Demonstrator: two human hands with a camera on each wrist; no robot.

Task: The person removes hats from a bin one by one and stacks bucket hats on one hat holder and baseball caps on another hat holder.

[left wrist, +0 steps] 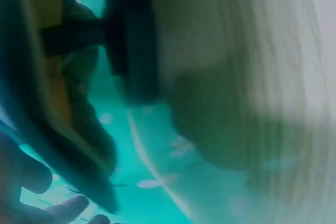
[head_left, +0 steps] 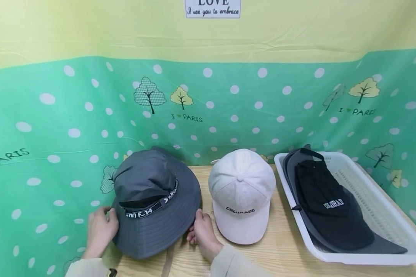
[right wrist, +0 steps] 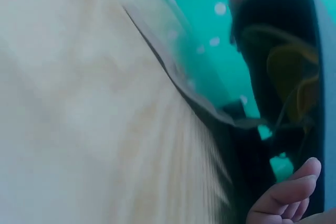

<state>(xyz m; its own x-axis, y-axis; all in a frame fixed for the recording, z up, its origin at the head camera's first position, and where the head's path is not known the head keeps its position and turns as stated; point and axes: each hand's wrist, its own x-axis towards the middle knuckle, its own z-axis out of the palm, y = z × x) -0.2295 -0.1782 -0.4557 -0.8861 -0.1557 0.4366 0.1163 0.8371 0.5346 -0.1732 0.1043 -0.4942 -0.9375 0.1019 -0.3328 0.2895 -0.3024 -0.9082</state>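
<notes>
Head view faces forward-down; wrist views close, sharing hat (head_left: 156, 221).

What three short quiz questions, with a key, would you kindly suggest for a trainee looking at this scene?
1. Which thing do the left grip and right grip hold?
2. True or false: the black cap lies in the white basket.
3. Which word is on the front of the white cap?
A. PARIS
B. COLORADO
C. LOVE

Key:
1. The gray bucket hat
2. True
3. B
</notes>
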